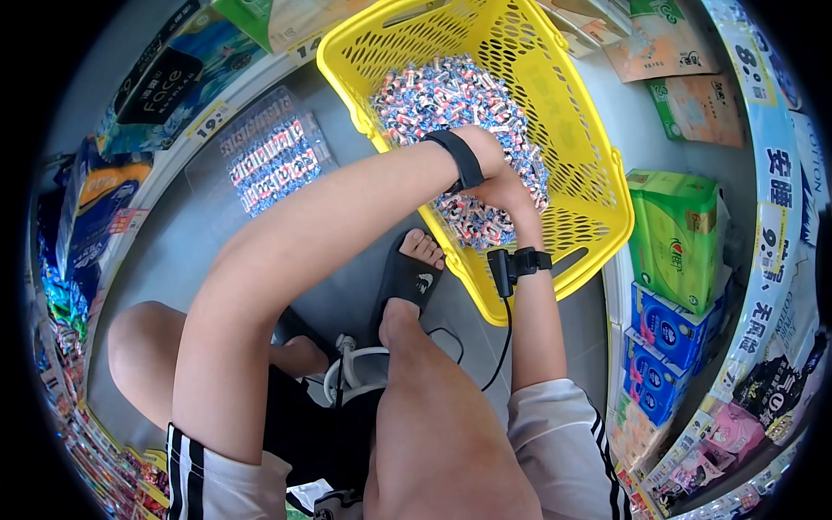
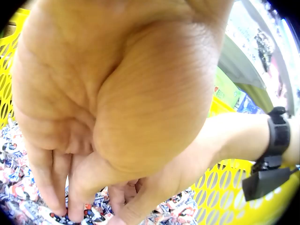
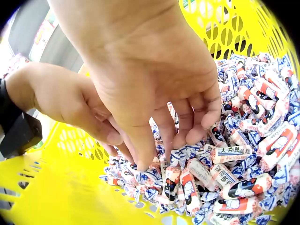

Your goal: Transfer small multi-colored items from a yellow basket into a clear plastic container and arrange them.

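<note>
Left hand (image 2: 117, 93): fingers straight, on candies (image 3: 232, 151)
Right hand (image 3: 154, 70): fingers loosely bent
Basket (image 3: 56, 187): loose heap
Clear tray (image 1: 208, 178): candy rows

Shop aisle: price tags (image 1: 210, 120) on shelf edge upper left, packaged tissues (image 1: 674, 238) stacked at right.

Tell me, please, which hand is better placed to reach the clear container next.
Probably the left hand: it is nearer the clear container, which lies left of the basket; the right hand is farther over.
</note>
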`<state>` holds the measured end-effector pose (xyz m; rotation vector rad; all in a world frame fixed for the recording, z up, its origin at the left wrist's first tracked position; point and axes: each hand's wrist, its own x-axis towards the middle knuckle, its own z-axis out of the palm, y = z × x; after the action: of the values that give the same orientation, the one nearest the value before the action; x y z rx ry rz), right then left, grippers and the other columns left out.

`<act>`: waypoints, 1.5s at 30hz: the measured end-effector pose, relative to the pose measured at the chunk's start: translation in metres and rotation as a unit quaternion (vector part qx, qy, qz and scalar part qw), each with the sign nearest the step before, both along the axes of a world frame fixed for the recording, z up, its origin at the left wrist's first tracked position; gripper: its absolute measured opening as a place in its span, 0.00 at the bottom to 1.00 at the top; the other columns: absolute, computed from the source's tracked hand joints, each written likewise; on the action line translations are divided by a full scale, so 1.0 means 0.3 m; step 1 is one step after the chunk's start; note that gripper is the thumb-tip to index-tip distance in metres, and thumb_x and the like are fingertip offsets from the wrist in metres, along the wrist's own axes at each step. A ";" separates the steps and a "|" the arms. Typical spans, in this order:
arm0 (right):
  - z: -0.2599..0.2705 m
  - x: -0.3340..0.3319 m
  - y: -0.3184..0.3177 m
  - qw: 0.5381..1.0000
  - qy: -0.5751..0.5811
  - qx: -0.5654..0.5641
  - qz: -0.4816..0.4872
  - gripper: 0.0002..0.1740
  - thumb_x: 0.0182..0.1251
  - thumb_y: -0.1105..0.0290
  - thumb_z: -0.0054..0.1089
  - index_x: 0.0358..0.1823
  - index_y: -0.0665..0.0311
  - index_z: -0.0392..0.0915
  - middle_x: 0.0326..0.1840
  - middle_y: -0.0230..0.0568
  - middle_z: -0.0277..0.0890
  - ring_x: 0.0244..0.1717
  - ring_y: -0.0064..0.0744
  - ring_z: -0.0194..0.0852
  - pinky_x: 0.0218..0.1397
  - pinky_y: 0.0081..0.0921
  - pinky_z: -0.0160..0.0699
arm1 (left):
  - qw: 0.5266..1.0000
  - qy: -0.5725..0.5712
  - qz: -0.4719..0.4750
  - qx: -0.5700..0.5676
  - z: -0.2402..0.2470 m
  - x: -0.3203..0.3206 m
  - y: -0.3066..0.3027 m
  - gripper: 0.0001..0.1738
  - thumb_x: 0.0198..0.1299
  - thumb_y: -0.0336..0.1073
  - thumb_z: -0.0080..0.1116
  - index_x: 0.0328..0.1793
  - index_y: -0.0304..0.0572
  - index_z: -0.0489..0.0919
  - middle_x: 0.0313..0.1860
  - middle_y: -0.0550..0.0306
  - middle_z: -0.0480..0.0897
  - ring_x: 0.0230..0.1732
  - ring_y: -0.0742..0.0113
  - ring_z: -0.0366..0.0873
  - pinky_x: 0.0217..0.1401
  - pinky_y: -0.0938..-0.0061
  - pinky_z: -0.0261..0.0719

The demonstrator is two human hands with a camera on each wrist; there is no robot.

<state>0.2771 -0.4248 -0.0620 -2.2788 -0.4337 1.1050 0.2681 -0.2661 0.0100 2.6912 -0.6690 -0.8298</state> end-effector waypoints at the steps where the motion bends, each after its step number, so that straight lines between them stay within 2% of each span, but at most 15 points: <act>1: -0.018 -0.005 -0.002 0.999 -0.044 0.021 0.011 0.34 0.45 0.50 0.91 0.51 0.62 0.91 0.46 0.45 0.93 0.49 0.43 0.93 0.52 0.37 0.87 | 1.000 0.000 0.000 0.000 -0.005 -0.001 0.002 0.12 0.58 0.38 0.63 0.39 0.40 0.92 0.38 0.42 0.91 0.42 0.43 0.91 0.42 0.51 0.89; 7: -0.020 -0.033 0.016 0.994 -0.105 -0.004 0.007 0.35 0.41 0.52 0.91 0.53 0.57 0.90 0.53 0.46 0.92 0.54 0.48 0.91 0.57 0.41 0.87 | 0.999 -0.041 -0.016 -0.018 -0.009 -0.013 0.007 0.13 0.58 0.36 0.61 0.38 0.36 0.92 0.38 0.40 0.91 0.42 0.42 0.91 0.42 0.51 0.88; 14: -0.026 -0.017 0.013 0.997 -0.067 -0.036 0.029 0.33 0.40 0.57 0.88 0.51 0.57 0.89 0.51 0.45 0.92 0.52 0.49 0.91 0.56 0.39 0.88 | 1.000 -0.025 0.005 -0.016 -0.009 -0.005 0.001 0.12 0.56 0.35 0.62 0.37 0.36 0.92 0.38 0.40 0.91 0.42 0.41 0.91 0.43 0.49 0.88; 16: -0.012 -0.016 0.017 0.995 -0.059 -0.047 0.058 0.28 0.52 0.58 0.88 0.52 0.61 0.89 0.54 0.43 0.92 0.54 0.40 0.90 0.59 0.38 0.87 | 0.999 -0.030 0.004 -0.020 -0.014 -0.005 0.000 0.12 0.56 0.34 0.62 0.37 0.36 0.92 0.38 0.39 0.91 0.42 0.41 0.91 0.43 0.49 0.88; 20: 0.089 0.004 0.013 0.996 -0.046 -0.060 0.037 0.25 0.45 0.62 0.84 0.46 0.62 0.90 0.43 0.48 0.92 0.45 0.47 0.92 0.50 0.39 0.88 | 0.999 -0.032 0.019 -0.035 0.022 -0.006 0.009 0.09 0.50 0.33 0.66 0.35 0.39 0.92 0.36 0.39 0.90 0.39 0.41 0.90 0.41 0.50 0.87; 22: 0.103 0.019 -0.019 0.998 -0.043 -0.019 0.034 0.15 0.52 0.66 0.80 0.41 0.63 0.91 0.38 0.47 0.92 0.41 0.44 0.92 0.48 0.36 0.87 | 0.999 -0.027 0.021 -0.040 0.062 -0.002 0.021 0.08 0.48 0.33 0.67 0.33 0.41 0.92 0.34 0.39 0.89 0.38 0.40 0.89 0.40 0.50 0.87; 25: 0.157 0.023 -0.039 0.999 -0.022 0.003 0.028 0.09 0.58 0.67 0.77 0.38 0.63 0.91 0.36 0.45 0.92 0.40 0.40 0.92 0.47 0.35 0.86 | 0.999 -0.046 0.017 -0.021 0.122 0.000 0.035 0.10 0.54 0.39 0.66 0.34 0.45 0.94 0.32 0.45 0.91 0.38 0.46 0.91 0.42 0.54 0.89; 29: 0.213 0.000 -0.055 0.999 -0.021 0.045 0.014 0.11 0.65 0.70 0.74 0.45 0.68 0.90 0.37 0.47 0.91 0.40 0.38 0.92 0.48 0.32 0.86 | 0.998 -0.057 0.018 -0.021 0.126 -0.034 0.038 0.11 0.55 0.41 0.66 0.37 0.47 0.94 0.36 0.47 0.92 0.40 0.47 0.92 0.42 0.54 0.89; 31: 0.259 -0.016 -0.041 0.998 -0.030 0.045 0.027 0.11 0.69 0.71 0.72 0.46 0.72 0.89 0.38 0.48 0.91 0.41 0.37 0.92 0.49 0.32 0.86 | 0.993 -0.046 0.082 -0.066 0.105 -0.051 0.043 0.12 0.58 0.41 0.67 0.42 0.47 0.95 0.42 0.49 0.93 0.43 0.49 0.92 0.45 0.52 0.88; 32: 0.289 -0.026 -0.030 0.998 -0.044 0.045 0.028 0.11 0.70 0.71 0.72 0.46 0.72 0.88 0.39 0.49 0.91 0.42 0.38 0.92 0.50 0.33 0.86 | 0.994 -0.064 0.057 -0.070 0.097 -0.062 0.057 0.11 0.61 0.40 0.67 0.44 0.48 0.94 0.44 0.50 0.93 0.46 0.51 0.92 0.47 0.48 0.87; 33: 0.312 -0.037 -0.022 0.997 -0.057 0.045 0.029 0.11 0.71 0.71 0.71 0.47 0.73 0.88 0.40 0.51 0.91 0.42 0.39 0.92 0.50 0.34 0.86 | 0.994 -0.065 0.059 -0.070 0.114 -0.075 0.067 0.11 0.61 0.40 0.67 0.44 0.48 0.94 0.44 0.50 0.93 0.46 0.51 0.92 0.47 0.48 0.87; 35: 0.326 -0.048 -0.020 0.995 -0.071 0.067 0.026 0.11 0.71 0.72 0.70 0.48 0.73 0.87 0.41 0.52 0.91 0.43 0.41 0.92 0.51 0.35 0.86 | 0.984 -0.142 0.053 -0.095 0.147 -0.107 0.083 0.07 0.57 0.34 0.66 0.35 0.38 0.89 0.35 0.44 0.90 0.40 0.43 0.91 0.43 0.52 0.89; 41: 0.402 -0.086 0.017 0.987 -0.100 0.117 0.040 0.12 0.74 0.74 0.65 0.51 0.77 0.84 0.43 0.55 0.90 0.43 0.46 0.92 0.51 0.38 0.86 | 0.972 -0.161 0.032 -0.169 0.191 -0.179 0.159 0.07 0.54 0.26 0.67 0.40 0.34 0.85 0.35 0.45 0.88 0.44 0.42 0.90 0.49 0.54 0.87; 43: 0.411 -0.096 0.026 0.986 -0.087 0.137 0.029 0.11 0.74 0.75 0.64 0.51 0.77 0.83 0.44 0.55 0.90 0.43 0.45 0.92 0.50 0.37 0.86 | 0.948 -0.239 0.032 -0.209 0.179 -0.205 0.178 0.10 0.56 0.26 0.66 0.44 0.33 0.83 0.37 0.45 0.88 0.46 0.43 0.88 0.51 0.53 0.86; 45: 0.409 -0.107 0.032 0.983 -0.077 0.162 0.030 0.11 0.75 0.76 0.63 0.53 0.77 0.83 0.44 0.50 0.91 0.43 0.39 0.92 0.51 0.34 0.86 | 0.951 -0.225 0.020 -0.212 0.186 -0.224 0.209 0.13 0.57 0.26 0.65 0.48 0.32 0.81 0.41 0.44 0.86 0.50 0.45 0.86 0.54 0.53 0.85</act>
<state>0.2451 -0.4151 0.0606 -2.0782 -0.6944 0.8177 0.2009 -0.2035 0.0658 2.4830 -0.7771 -0.0330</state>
